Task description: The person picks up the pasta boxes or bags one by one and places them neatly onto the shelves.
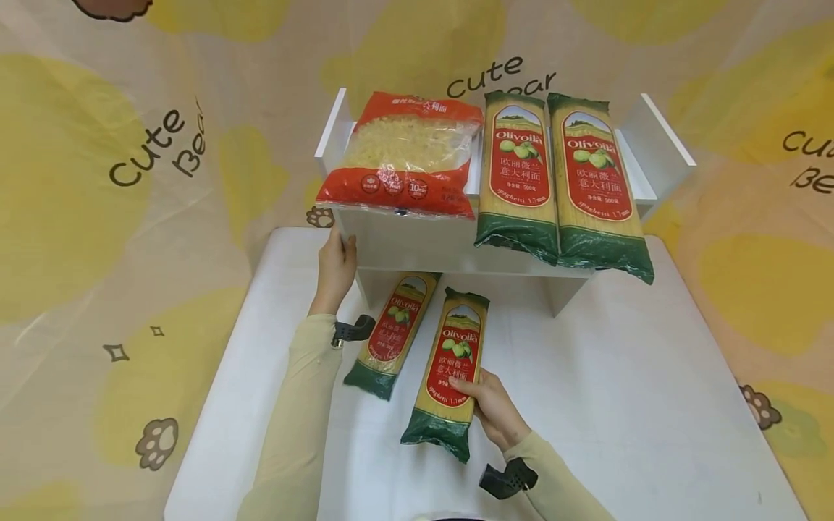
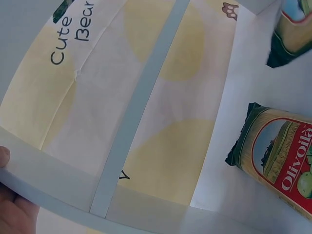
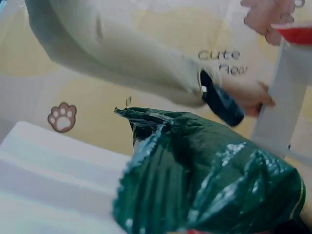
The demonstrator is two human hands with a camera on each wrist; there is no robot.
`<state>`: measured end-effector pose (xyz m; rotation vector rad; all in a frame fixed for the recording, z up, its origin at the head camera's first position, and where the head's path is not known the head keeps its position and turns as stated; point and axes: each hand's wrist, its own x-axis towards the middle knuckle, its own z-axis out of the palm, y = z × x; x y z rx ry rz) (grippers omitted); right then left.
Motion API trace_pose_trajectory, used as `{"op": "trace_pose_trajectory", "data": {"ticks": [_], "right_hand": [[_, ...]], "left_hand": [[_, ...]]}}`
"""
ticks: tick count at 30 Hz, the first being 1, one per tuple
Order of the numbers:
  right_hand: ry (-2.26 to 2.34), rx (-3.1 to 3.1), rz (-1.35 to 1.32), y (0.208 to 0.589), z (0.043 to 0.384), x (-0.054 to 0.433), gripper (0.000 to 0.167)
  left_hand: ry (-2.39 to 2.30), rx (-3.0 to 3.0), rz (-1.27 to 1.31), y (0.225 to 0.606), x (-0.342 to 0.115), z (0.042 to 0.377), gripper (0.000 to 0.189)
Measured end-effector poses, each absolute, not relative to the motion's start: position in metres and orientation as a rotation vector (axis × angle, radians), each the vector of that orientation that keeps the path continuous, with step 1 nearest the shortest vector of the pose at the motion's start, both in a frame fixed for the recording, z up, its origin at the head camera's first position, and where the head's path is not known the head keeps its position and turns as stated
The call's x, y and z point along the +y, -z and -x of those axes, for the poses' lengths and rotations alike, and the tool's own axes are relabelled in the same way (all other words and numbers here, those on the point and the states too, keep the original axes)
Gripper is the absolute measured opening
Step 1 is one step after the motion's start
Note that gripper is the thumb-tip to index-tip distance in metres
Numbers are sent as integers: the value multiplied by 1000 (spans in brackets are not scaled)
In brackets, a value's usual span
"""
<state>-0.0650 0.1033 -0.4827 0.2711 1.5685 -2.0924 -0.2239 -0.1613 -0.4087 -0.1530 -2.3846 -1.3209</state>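
My right hand [image 1: 498,409] grips a pack of spaghetti [image 1: 449,373] by its side, thumb across the red label, in front of the white shelf [image 1: 417,242]. The pack's green end [image 3: 219,175] fills much of the right wrist view. With my left hand [image 1: 335,271] I hold the edge of the shelf's left side panel; only parts of its fingers [image 2: 17,217] show in the left wrist view. Another spaghetti pack [image 1: 394,333] lies to the left of the held one, its far end under the shelf.
On the top shelf lie a red bag of short pasta [image 1: 404,155] and two spaghetti packs, a left one [image 1: 517,174] and a right one [image 1: 599,184]; both jut over the front edge. The shelf stands on a white table [image 1: 651,405]. A patterned cloth [image 1: 130,253] hangs behind.
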Motion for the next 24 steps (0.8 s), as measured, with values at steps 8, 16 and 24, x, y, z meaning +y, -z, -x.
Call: {"op": "trace_pose_trajectory", "data": {"ticks": [8, 16, 24], "right_hand": [[2089, 1623, -219, 456, 50, 98, 50], [2101, 1656, -145, 444, 38, 98, 53], [2102, 1634, -71, 431, 30, 100, 56]], "left_hand": [[1315, -2384, 160, 409, -161, 224, 33], [1323, -2387, 163, 410, -161, 224, 33], [1303, -2365, 168, 411, -161, 225, 30]]}}
